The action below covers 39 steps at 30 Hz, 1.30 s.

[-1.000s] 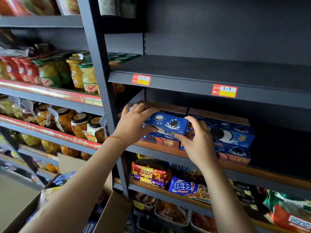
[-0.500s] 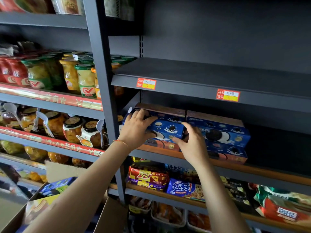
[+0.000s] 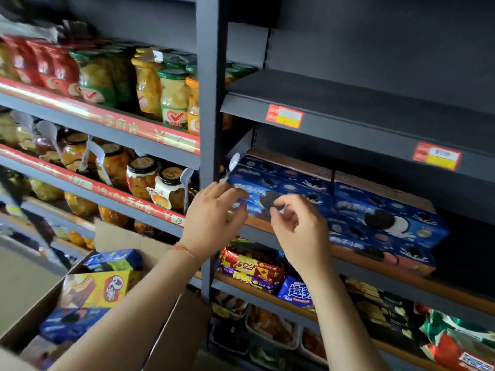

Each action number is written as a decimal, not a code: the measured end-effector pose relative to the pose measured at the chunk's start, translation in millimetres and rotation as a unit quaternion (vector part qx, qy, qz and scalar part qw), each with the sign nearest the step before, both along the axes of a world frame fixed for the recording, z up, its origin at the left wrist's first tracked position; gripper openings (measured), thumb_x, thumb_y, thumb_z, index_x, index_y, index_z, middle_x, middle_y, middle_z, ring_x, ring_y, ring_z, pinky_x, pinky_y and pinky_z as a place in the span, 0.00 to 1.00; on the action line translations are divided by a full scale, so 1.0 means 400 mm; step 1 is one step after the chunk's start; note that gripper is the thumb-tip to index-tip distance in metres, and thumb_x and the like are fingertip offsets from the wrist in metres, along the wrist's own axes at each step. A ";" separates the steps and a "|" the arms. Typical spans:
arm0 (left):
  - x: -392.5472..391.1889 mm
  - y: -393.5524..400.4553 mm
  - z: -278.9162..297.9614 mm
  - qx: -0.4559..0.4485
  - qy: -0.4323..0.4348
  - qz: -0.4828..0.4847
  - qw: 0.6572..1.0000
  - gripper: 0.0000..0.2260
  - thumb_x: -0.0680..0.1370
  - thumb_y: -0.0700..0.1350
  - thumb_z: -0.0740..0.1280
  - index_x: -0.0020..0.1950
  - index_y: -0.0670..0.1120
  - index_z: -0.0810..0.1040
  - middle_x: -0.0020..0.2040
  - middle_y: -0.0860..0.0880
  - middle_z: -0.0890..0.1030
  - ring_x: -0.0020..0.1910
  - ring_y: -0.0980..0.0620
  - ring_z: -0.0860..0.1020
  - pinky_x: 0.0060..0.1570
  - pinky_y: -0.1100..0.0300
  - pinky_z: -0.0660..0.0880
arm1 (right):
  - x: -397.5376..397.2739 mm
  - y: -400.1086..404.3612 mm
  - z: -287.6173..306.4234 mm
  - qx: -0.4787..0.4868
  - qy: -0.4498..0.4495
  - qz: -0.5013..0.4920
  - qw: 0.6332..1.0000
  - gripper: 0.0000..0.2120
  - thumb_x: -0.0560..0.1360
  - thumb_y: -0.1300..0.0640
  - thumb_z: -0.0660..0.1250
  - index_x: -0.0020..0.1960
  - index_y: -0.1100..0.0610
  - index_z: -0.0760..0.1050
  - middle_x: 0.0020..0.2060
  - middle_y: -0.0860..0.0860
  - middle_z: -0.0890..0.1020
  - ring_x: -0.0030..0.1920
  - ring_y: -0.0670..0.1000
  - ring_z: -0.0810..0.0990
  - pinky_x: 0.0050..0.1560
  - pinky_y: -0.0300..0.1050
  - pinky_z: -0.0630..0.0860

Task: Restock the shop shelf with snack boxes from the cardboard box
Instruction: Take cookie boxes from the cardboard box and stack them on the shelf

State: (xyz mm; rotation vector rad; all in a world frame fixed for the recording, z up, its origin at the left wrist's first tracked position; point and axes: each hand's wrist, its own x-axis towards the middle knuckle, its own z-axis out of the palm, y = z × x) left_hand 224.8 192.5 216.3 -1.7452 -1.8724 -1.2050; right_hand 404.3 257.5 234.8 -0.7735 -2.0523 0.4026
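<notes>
Blue snack boxes with cookie pictures stand in two stacks on the wooden-edged shelf [image 3: 375, 266]: a left stack [image 3: 284, 186] beside the upright and a right stack [image 3: 388, 220]. My left hand [image 3: 214, 223] hovers at the front left corner of the left stack, fingers relaxed, its fingertips at the box edge. Just in front of the same stack is my right hand [image 3: 300, 231], its fingers loosely curled and holding nothing. The open cardboard box [image 3: 120, 236] sits at the lower left with a blue box [image 3: 115, 259], a yellow box [image 3: 99, 289] and another blue box [image 3: 69, 324] inside.
The shelf above [image 3: 348, 97] is bare and carries two red-yellow price tags. A grey upright [image 3: 211, 103] divides the bays; jars of fruit [image 3: 171, 97] fill the left shelves. Snack bags [image 3: 251, 269] lie on the shelf below the stacks.
Both hands let go of the blue box, which now lies on the left stack, and drew back toward me. The view shifted down and left, showing more of the cardboard box.
</notes>
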 end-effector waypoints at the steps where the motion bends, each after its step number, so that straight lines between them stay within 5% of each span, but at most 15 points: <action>1: -0.024 -0.042 -0.028 -0.008 -0.044 0.018 0.999 0.11 0.77 0.49 0.62 0.51 0.46 0.82 0.45 0.52 0.81 0.43 0.53 0.77 0.41 0.59 0.74 | -0.040 -0.016 -0.017 -0.024 -0.016 0.039 0.999 0.01 0.77 0.56 0.69 0.49 0.52 0.78 0.39 0.43 0.78 0.39 0.43 0.78 0.35 0.35 0.74; 4: -0.120 -0.160 -0.160 -0.100 -0.176 0.103 0.974 0.14 0.76 0.54 0.59 0.48 0.50 0.82 0.41 0.54 0.81 0.36 0.53 0.79 0.35 0.57 0.76 | -0.171 -0.063 -0.113 -0.133 -0.078 0.124 0.980 0.04 0.78 0.58 0.68 0.45 0.51 0.79 0.35 0.43 0.80 0.38 0.43 0.79 0.36 0.32 0.73; 7: -0.211 -0.276 -0.320 -0.185 -0.294 0.182 0.920 0.12 0.75 0.53 0.62 0.48 0.50 0.83 0.43 0.50 0.84 0.42 0.47 0.81 0.41 0.53 0.75 | -0.294 -0.111 -0.273 -0.253 -0.168 0.173 0.937 0.04 0.78 0.57 0.68 0.44 0.52 0.79 0.36 0.42 0.81 0.39 0.40 0.79 0.38 0.30 0.72; 13: -0.364 -0.511 -0.611 -0.297 -0.450 0.322 0.778 0.08 0.79 0.48 0.65 0.50 0.48 0.83 0.49 0.47 0.84 0.52 0.44 0.80 0.47 0.54 0.73 | -0.519 -0.223 -0.660 -0.391 -0.323 0.200 0.838 0.07 0.73 0.55 0.70 0.38 0.45 0.77 0.31 0.43 0.81 0.37 0.49 0.81 0.43 0.50 0.79; 16: -0.423 -0.596 -0.716 -0.338 -0.495 0.337 0.726 0.09 0.78 0.44 0.65 0.53 0.46 0.84 0.53 0.45 0.84 0.55 0.45 0.80 0.50 0.57 0.71 | -0.623 -0.297 -0.791 -0.444 -0.353 0.193 0.800 0.07 0.73 0.59 0.71 0.47 0.48 0.78 0.41 0.45 0.81 0.46 0.52 0.81 0.55 0.53 0.78; 20: -0.472 -0.651 -0.799 -0.350 -0.549 0.328 0.685 0.09 0.77 0.41 0.65 0.53 0.46 0.84 0.53 0.46 0.84 0.54 0.45 0.80 0.52 0.56 0.73 | -0.746 -0.353 -0.875 -0.476 -0.394 0.164 0.769 0.25 0.73 0.59 0.74 0.67 0.58 0.72 0.58 0.50 0.78 0.57 0.52 0.79 0.58 0.46 0.75; 27: -0.514 -0.661 -0.834 -0.324 -0.580 0.326 0.672 0.11 0.77 0.40 0.64 0.54 0.47 0.84 0.54 0.49 0.84 0.54 0.48 0.80 0.52 0.60 0.72 | -0.823 -0.384 -0.913 -0.466 -0.385 0.100 0.790 0.26 0.70 0.65 0.75 0.61 0.60 0.65 0.56 0.55 0.79 0.50 0.51 0.77 0.35 0.30 0.67; 32: -0.525 -0.662 -0.829 -0.347 -0.593 0.312 0.655 0.11 0.78 0.42 0.63 0.55 0.48 0.83 0.51 0.51 0.83 0.51 0.51 0.79 0.47 0.62 0.71 | -0.810 -0.389 -0.884 -0.422 -0.396 0.139 0.804 0.27 0.68 0.56 0.79 0.61 0.55 0.68 0.54 0.50 0.77 0.52 0.50 0.78 0.48 0.44 0.74; 36: -0.529 -0.634 -0.817 -0.341 -0.615 0.320 0.635 0.11 0.79 0.49 0.63 0.46 0.43 0.81 0.43 0.47 0.83 0.47 0.46 0.81 0.49 0.54 0.76 | -0.793 -0.390 -0.813 -0.466 -0.326 0.163 0.806 0.13 0.69 0.50 0.78 0.48 0.48 0.76 0.43 0.47 0.79 0.46 0.53 0.83 0.48 0.55 0.82; 39: -0.521 -0.595 -0.760 -0.211 -0.748 0.270 0.569 0.17 0.80 0.56 0.65 0.51 0.41 0.79 0.43 0.44 0.83 0.37 0.47 0.82 0.44 0.52 0.80 | -0.773 -0.372 -0.736 -0.552 -0.230 0.117 0.793 0.03 0.75 0.54 0.73 0.46 0.52 0.80 0.43 0.55 0.83 0.40 0.51 0.83 0.41 0.55 0.84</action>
